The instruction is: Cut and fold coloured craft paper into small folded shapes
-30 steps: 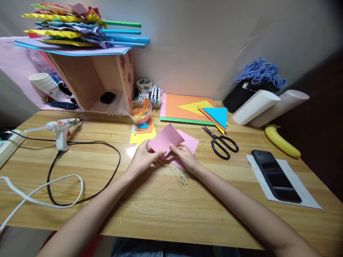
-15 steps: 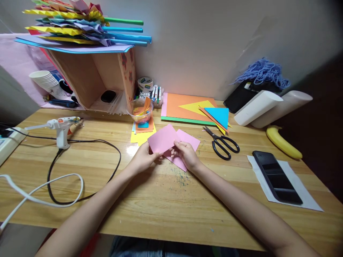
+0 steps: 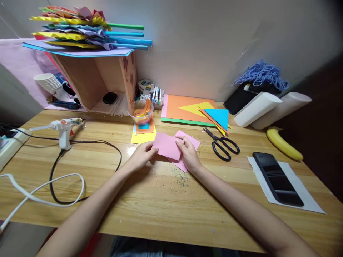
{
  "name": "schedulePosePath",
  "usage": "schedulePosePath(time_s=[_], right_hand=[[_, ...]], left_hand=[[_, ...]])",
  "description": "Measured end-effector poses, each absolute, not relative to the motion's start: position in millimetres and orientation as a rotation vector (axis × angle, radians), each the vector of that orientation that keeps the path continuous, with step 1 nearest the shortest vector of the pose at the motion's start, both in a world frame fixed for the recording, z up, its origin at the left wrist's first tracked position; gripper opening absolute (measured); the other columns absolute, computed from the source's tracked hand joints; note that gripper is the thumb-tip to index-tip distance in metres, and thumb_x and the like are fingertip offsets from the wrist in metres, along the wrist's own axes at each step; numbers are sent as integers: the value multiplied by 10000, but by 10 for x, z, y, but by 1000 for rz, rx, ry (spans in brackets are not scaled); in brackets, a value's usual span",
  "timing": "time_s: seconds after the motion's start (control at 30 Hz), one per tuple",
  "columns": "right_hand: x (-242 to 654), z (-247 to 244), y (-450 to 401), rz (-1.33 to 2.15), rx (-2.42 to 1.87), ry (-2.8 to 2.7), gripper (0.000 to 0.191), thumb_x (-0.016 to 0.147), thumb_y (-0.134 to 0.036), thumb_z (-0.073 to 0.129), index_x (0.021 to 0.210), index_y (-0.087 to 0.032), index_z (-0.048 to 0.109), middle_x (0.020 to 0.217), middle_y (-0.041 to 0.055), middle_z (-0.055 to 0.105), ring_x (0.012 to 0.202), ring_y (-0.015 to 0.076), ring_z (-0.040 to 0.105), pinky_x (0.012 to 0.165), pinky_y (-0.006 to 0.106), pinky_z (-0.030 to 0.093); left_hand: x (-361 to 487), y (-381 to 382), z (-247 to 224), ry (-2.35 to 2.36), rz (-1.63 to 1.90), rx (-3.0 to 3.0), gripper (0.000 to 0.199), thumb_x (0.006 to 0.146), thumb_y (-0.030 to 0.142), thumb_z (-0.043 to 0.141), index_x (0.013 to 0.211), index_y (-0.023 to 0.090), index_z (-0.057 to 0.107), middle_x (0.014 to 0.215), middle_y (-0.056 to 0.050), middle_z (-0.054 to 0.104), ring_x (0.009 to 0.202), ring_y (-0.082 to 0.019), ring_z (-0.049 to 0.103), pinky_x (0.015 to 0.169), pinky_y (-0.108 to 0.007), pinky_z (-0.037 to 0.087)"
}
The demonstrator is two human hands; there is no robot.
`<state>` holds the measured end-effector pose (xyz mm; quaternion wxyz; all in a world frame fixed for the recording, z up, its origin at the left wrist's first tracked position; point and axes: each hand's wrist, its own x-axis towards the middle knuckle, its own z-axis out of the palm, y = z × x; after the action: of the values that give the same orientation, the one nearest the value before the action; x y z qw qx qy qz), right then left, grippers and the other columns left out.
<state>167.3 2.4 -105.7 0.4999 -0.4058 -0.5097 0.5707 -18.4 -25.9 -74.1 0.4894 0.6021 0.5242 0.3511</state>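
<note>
Between my two hands is a small pink sheet of paper (image 3: pixel 168 146), held a little above the table. My left hand (image 3: pixel 142 155) pinches its left edge, thumb on top. At the right edge my right hand (image 3: pixel 189 153) grips it between thumb and fingers. Under and behind it lies another pink piece of paper (image 3: pixel 191 138), partly covered by the held sheet and my right hand. Black-handled scissors (image 3: pixel 220 142) rest to the right of my right hand, blades partly apart and pointing up-left.
A glue gun (image 3: pixel 65 132) with looping cords stands at left. Behind my hands are a clear bowl of paper scraps (image 3: pixel 140 114), stacked coloured sheets (image 3: pixel 174 107) and a cardboard box (image 3: pixel 107 78). A phone (image 3: pixel 277 178) and a banana (image 3: pixel 284 143) lie at right.
The held pink sheet has turned clockwise and moved slightly right and down. My right hand has shifted its grip to the sheet's right edge; my left hand now holds the left edge.
</note>
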Motion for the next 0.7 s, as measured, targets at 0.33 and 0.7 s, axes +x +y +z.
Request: schedulePosePath(time_s=[0.33,0.7], right_hand=[[1656,-983,-38,1183,-1048,-1590,196,833,-331,475,949,-201,565,966,32,590,954,181,530,873,317,396],[1645,-982,-53,1109,-991,-1586,146,775,-276,565,901,-206,588,917,33,610,927,179,557,871,326,414]], left_hand=[[-119,-312,-791,1463,897,1589,281,861,395,335,820,180,511,815,-12,556,759,-166,484,683,-256,373],[-110,-265,-781,1346,987,1251,344,805,458,444,780,146,588,773,-28,583,744,-171,486,679,-251,393]])
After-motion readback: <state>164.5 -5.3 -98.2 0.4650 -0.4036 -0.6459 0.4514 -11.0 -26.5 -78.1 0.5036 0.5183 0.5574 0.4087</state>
